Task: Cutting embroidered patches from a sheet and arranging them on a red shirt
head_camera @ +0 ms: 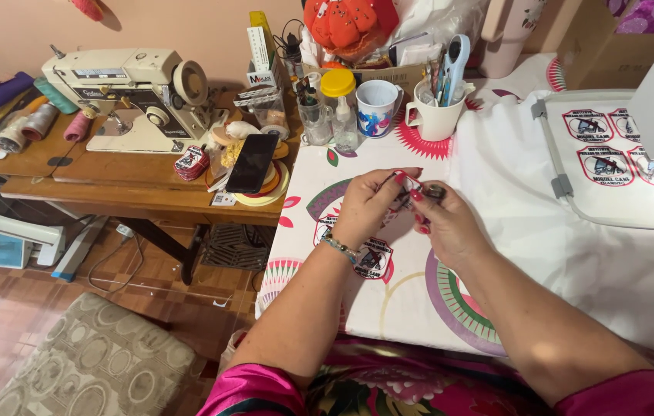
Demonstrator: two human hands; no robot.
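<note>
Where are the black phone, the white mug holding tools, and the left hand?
black phone (pixel 252 162): head view, middle of screen.
white mug (pixel 436 122): head view, front wall.
left hand (pixel 369 206): head view, back of hand.

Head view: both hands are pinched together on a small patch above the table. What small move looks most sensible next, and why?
Probably a small turn of the patch by the left hand. Both hands meet on it in mid-air, the right hand holds a small dark tool at its edge, and another patch lies on the cloth below. What the tool is cannot be told.
</note>
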